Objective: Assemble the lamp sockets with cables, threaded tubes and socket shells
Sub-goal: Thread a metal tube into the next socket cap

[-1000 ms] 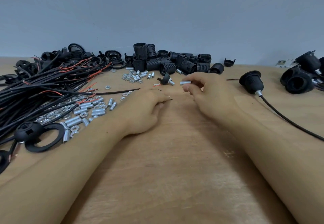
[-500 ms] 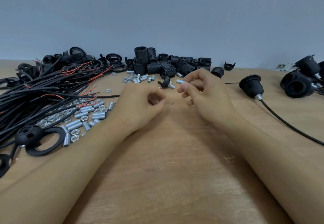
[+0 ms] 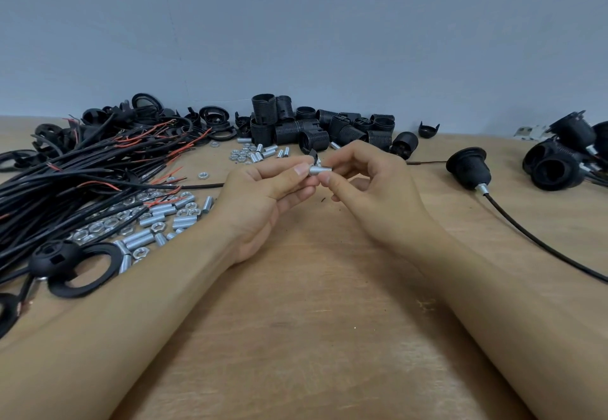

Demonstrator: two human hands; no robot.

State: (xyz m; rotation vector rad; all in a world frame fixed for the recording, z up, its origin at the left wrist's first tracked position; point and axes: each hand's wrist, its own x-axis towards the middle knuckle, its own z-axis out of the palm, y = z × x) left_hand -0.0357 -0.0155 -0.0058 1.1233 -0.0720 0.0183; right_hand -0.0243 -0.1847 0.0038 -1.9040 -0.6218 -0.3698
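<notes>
No bins or trays hold the parts — everything lies loose on a pale wooden table (image 3: 302,337) set against a plain blue-grey wall (image 3: 329,31). At the left of the frame a bundle of black cables (image 3: 65,186) with red wire ends fans across the surface, and beside it, lower left, lies a scatter of silver threaded tubes and nuts (image 3: 148,222). A heap of ribbed black socket shells (image 3: 316,126) sits at upper centre against the wall, with black rings and caps (image 3: 210,116) to its left. At right, an assembled socket (image 3: 468,166) trails its cable toward the frame's edge, and more finished sockets (image 3: 559,159) cluster at the far right. At centre, both forearms reach in above the table: the left hand (image 3: 263,195) and right hand (image 3: 368,182) meet, fingers curled, each pinching an end of one silver threaded tube (image 3: 319,169) between thumb and forefinger — just in front of a small black part.
</notes>
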